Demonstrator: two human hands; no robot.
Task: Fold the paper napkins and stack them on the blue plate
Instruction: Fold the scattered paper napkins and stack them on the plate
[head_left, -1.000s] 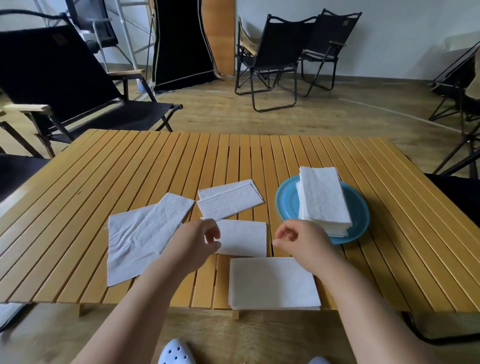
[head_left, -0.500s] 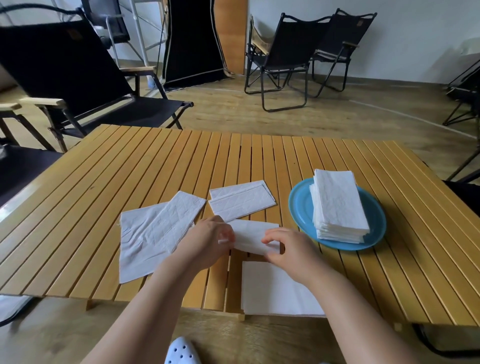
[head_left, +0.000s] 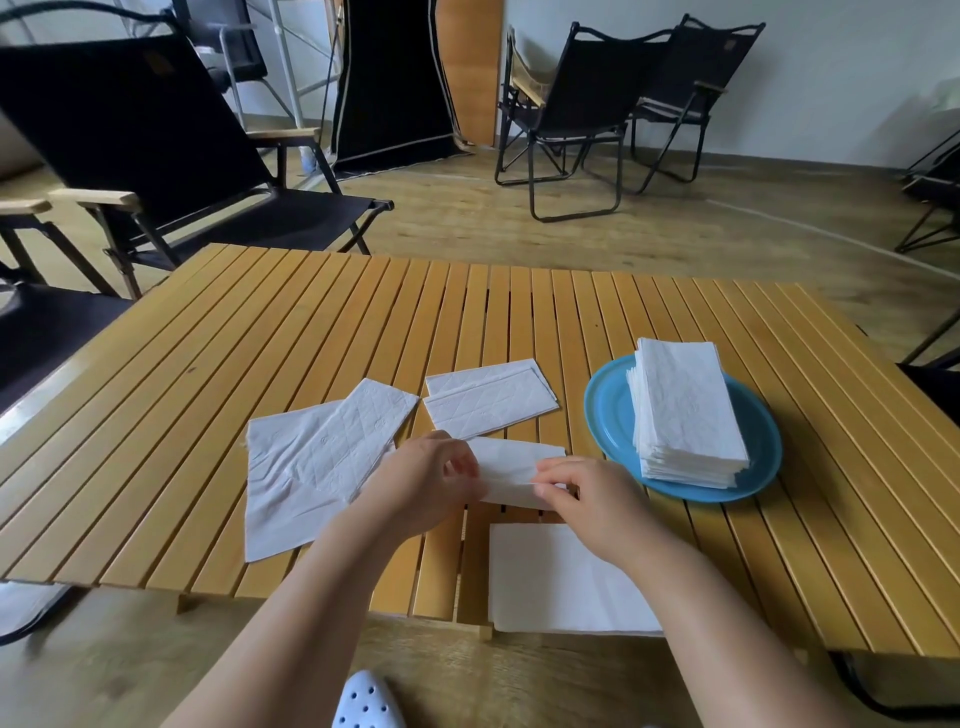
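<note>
I see the napkin (head_left: 511, 470), soft white paper, held between my two hands just left of the blue plate (head_left: 608, 410). Its ends are hidden under my fingers, so I cannot tell its full shape. My left hand (head_left: 421, 478) pinches the left end with curled fingers; my right hand (head_left: 587, 499) pinches the right end the same way. On the plate, which is smooth and round, stands a tall stack of folded napkins (head_left: 685, 415). Left of the plate lie a folded quilted napkin (head_left: 488, 400) and two open crumpled sheets (head_left: 311, 462). A flat square napkin (head_left: 550, 582) lies nearer me, partly covered by my right forearm. All rest on the wooden slat table (head_left: 260, 332).
</note>
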